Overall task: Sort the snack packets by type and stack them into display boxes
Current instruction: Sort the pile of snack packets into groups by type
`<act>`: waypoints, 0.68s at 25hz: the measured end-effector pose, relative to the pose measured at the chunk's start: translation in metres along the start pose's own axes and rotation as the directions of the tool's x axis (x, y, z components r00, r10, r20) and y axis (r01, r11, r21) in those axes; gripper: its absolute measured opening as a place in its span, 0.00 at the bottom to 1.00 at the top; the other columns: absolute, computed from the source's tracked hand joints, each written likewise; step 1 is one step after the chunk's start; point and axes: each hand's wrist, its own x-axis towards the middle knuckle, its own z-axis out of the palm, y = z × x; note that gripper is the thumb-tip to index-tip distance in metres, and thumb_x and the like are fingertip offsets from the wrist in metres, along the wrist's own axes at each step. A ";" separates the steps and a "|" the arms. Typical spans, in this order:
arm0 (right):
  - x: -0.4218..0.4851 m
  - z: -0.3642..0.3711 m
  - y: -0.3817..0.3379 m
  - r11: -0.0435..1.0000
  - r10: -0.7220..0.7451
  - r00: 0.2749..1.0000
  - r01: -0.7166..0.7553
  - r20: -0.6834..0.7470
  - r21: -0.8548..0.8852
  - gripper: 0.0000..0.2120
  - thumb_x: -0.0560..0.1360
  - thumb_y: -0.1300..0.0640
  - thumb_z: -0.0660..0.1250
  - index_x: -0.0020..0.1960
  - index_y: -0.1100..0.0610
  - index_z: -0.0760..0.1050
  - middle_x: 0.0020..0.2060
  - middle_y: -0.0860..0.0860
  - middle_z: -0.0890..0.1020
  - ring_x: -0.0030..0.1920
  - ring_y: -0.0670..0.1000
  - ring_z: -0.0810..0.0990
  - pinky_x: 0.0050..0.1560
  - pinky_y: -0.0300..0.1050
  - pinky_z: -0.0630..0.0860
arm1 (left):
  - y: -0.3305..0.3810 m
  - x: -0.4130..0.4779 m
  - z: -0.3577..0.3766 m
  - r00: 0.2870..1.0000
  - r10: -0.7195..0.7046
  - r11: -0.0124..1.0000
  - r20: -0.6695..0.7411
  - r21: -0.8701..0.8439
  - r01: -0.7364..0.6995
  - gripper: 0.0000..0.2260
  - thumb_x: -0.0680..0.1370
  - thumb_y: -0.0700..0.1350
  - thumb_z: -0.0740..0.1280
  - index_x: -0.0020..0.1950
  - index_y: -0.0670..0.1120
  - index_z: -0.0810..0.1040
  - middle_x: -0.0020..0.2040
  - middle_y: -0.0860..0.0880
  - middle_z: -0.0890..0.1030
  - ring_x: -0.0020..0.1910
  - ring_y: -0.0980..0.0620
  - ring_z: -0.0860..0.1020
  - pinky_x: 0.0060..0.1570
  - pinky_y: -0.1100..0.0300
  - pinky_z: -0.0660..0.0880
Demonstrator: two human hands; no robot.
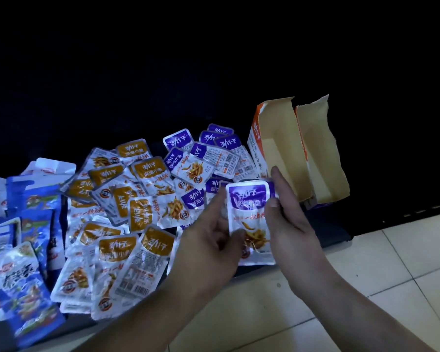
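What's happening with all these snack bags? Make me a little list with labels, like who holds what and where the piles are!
held: purple packet, upright, front facing the camera
left hand: pinches its left edge, thumb on the front
right hand: grips its right edge, thumb on the front
box: open display box, tilted, behind the held packet; the inside that shows is bare
yellow packets: loose heap in the middle
other purple packets: heap left of the box
blue packets: far left
floor: pale tiles, lower right
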 end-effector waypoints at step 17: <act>-0.014 -0.016 0.012 0.993 -0.071 0.995 0.078 0.074 -0.088 0.35 0.83 0.64 0.62 0.73 0.27 0.56 0.67 0.32 0.74 0.55 0.27 0.77 0.47 0.20 0.69 | -0.018 -0.002 0.013 0.990 0.134 0.927 0.039 0.348 -0.139 0.26 0.82 0.46 0.60 0.81 0.54 0.64 0.67 0.58 0.74 0.63 0.60 0.76 0.55 0.74 0.70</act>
